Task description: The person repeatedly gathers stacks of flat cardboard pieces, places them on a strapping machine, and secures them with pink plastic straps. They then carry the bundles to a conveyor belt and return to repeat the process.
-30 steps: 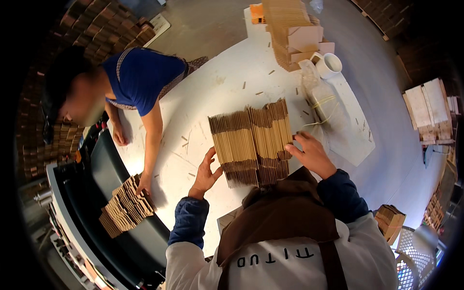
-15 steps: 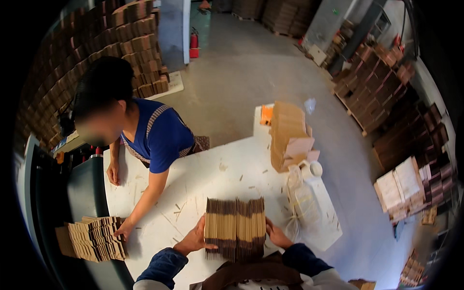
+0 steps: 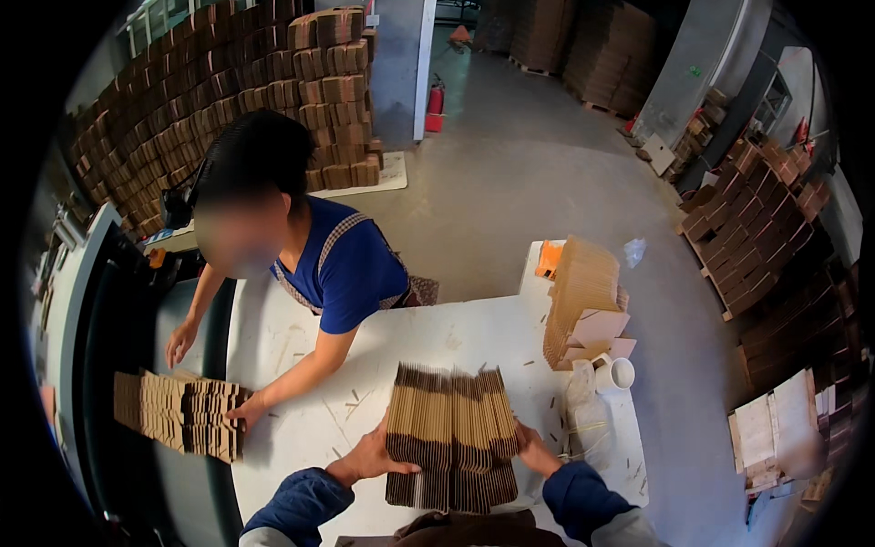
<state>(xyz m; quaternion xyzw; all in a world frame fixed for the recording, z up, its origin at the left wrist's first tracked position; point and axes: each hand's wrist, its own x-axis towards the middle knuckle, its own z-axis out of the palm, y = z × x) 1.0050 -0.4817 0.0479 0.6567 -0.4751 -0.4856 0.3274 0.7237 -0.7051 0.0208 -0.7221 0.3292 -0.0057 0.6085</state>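
Between my two hands stands a bundle of folded brown cardboard pieces, their edges facing up and split into two side-by-side rows. My left hand presses its left side, thumb along the near face. On the opposite side, my right hand grips it, fingers partly hidden behind the cardboard. The bundle is over the white table close to my body. At the left, a co-worker in a blue top touches another row of cardboard pieces on a dark conveyor belt.
On the table's right side are a cardboard stack, a white mug and a clear plastic bag. Cardboard scraps litter the tabletop. Tall cardboard piles stand behind the co-worker; loaded pallets line the right.
The view has shifted, moving the surroundings rightward. The co-worker's far hand has gone from the table to above the conveyor. The bundle's upper edges now spread slightly between my hands.
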